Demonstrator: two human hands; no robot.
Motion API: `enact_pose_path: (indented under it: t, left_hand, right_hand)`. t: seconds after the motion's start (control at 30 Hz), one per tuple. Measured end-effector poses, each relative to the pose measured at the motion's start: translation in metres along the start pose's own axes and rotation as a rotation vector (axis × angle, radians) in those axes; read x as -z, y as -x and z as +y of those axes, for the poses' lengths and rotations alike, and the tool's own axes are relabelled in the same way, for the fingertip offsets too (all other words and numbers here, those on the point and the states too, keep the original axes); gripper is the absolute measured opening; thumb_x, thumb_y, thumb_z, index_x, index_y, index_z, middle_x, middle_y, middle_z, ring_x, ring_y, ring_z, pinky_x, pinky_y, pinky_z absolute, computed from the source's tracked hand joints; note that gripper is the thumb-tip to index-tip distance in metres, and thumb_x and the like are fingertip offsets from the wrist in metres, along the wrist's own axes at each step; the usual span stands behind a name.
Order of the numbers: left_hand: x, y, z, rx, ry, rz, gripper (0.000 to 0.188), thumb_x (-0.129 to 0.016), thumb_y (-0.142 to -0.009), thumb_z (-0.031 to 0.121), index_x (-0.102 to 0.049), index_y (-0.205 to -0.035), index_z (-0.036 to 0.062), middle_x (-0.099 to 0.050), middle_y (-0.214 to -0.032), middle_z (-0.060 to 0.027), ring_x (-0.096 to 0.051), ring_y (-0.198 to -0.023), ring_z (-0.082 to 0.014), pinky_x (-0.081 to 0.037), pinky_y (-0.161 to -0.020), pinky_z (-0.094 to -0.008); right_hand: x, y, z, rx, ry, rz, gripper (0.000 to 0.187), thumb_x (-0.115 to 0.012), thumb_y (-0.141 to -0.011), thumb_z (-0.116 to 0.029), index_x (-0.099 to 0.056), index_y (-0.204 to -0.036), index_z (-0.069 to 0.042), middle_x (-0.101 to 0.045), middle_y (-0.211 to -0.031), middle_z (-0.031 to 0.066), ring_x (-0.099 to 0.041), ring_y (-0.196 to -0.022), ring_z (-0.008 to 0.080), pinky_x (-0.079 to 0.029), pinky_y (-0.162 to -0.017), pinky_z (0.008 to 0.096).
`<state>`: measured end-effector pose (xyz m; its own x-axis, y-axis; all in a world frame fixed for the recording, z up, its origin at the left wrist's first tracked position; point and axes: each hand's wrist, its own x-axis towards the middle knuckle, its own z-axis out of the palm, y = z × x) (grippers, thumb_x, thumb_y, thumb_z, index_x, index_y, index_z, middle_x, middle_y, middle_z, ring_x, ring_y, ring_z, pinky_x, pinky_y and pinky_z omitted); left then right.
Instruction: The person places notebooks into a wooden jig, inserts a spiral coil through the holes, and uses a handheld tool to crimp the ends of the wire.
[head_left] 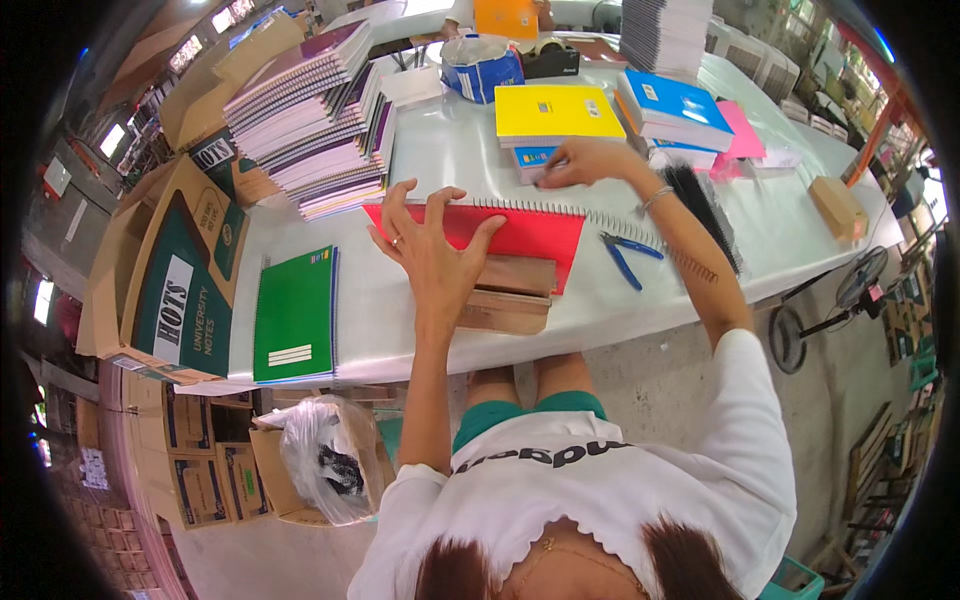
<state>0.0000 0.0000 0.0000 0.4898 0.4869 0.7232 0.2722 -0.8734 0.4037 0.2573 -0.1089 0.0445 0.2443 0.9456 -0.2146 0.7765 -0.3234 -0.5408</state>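
A red spiral notebook (530,240) lies across a brown block (505,305) near the table's front edge. Over its left part my left hand (432,245) arches with fingers spread, the fingertips along the bound edge and the thumb on the cover. A wire coil (640,228) runs through that edge and sticks out well past the right corner, passing beneath my right forearm. My right hand (590,163) is above the bound edge, in front of the yellow notebook stack, its fingertips pinched together; anything between them is too small to make out. Blue-handled cutters (630,258) lie right of the notebook.
Green notebooks (295,315) and a cardboard box (165,270) are at left, behind them a tall notebook pile (315,120). Yellow notebooks (555,112), blue notebooks (680,105) and black coils (705,215) lie beyond my right arm. A fan (790,338) stands off the right edge.
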Motion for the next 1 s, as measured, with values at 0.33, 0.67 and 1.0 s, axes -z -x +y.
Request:
enact_pose_path:
  t: [0.33, 0.67, 1.0]
  left_hand:
    - [-0.005, 0.005, -0.010, 0.085, 0.072, 0.039, 0.051, -0.081, -0.070, 0.042, -0.063, -0.110, 0.0169, -0.032, -0.139, -0.0153, -0.024, -0.137, -0.0366, -0.008, -0.108, -0.0658]
    - [-0.007, -0.001, -0.028, 0.021, 0.093, 0.081, 0.049, -0.081, -0.073, 0.038, -0.062, -0.112, 0.0139, -0.031, -0.138, -0.0192, -0.025, -0.135, -0.0385, -0.016, -0.109, -0.0565]
    - [-0.003, -0.004, -0.028, 0.131, 0.284, 0.059, 0.053, -0.081, -0.075, 0.029, -0.058, -0.119, 0.0104, -0.029, -0.141, -0.0188, -0.030, -0.133, -0.0371, -0.027, -0.109, -0.0478]
  right_hand:
    - [0.009, 0.025, -0.047, 0.107, -0.329, -0.109, 0.057, -0.067, -0.083, -0.049, -0.066, -0.120, -0.007, -0.067, -0.109, 0.0112, -0.064, -0.086, 0.0157, -0.056, -0.070, 0.0286]
    - [-0.029, -0.021, -0.023, 0.044, 0.150, -0.195, 0.052, -0.066, -0.086, -0.037, -0.061, -0.126, -0.002, -0.066, -0.109, 0.0115, -0.066, -0.078, 0.0180, -0.057, -0.073, 0.0298]
    - [-0.033, -0.039, -0.014, -0.014, 0.350, -0.167, 0.051, -0.064, -0.087, -0.040, -0.063, -0.123, -0.004, -0.069, -0.093, 0.0111, -0.067, -0.085, 0.0186, -0.056, -0.064, 0.0294]
